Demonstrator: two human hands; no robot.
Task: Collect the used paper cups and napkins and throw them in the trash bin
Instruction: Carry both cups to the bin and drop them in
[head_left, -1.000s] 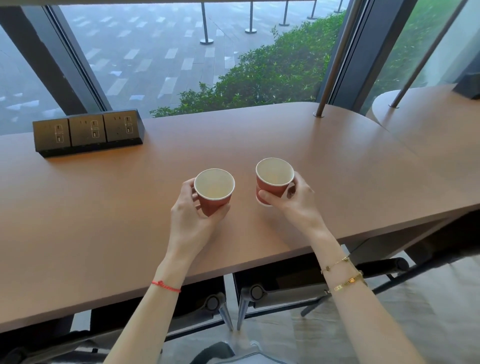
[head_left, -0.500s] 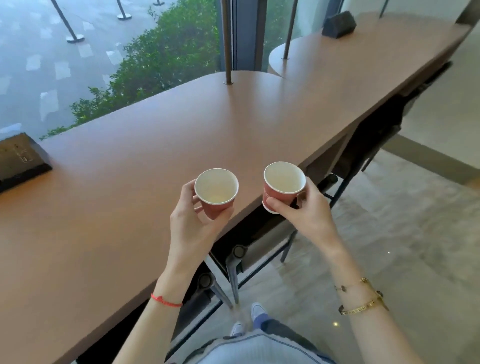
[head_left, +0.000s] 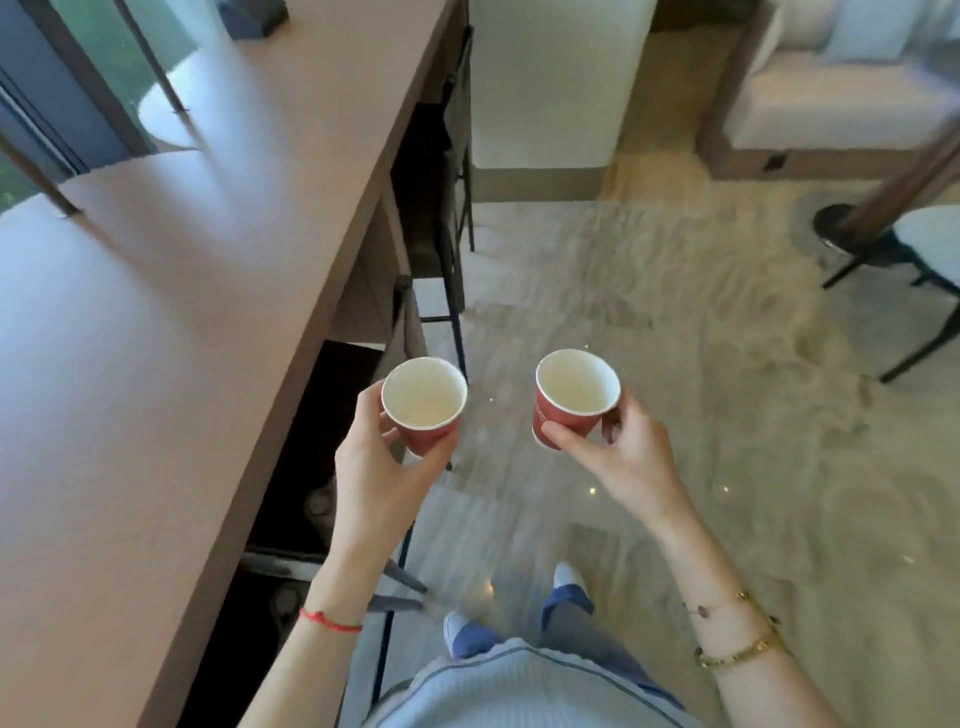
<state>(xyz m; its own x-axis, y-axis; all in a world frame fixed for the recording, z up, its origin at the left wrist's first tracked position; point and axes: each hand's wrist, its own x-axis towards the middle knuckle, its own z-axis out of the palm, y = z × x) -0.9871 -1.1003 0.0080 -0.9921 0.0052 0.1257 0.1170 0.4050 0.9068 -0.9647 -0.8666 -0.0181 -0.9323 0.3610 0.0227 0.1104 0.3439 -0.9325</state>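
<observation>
Two small red paper cups with white insides are held upright in the air above the floor. My left hand (head_left: 382, 470) grips the left paper cup (head_left: 423, 402) around its lower wall. My right hand (head_left: 618, 457) holds the right paper cup (head_left: 574, 397) between thumb and fingers. Both cups look empty apart from a faint stain at the bottom. No napkins and no trash bin show in this view.
The long brown counter (head_left: 171, 322) runs along my left, with dark stools (head_left: 447, 218) tucked under its edge. A pale marble floor (head_left: 649, 322) stretches ahead. A white pillar (head_left: 545, 83) stands ahead, a bench seat (head_left: 831, 104) at the far right, a chair (head_left: 914, 260) at the right edge.
I have turned right, away from the window and counter. Both cups came off the counter and now hang over the floor, still in my hands.
</observation>
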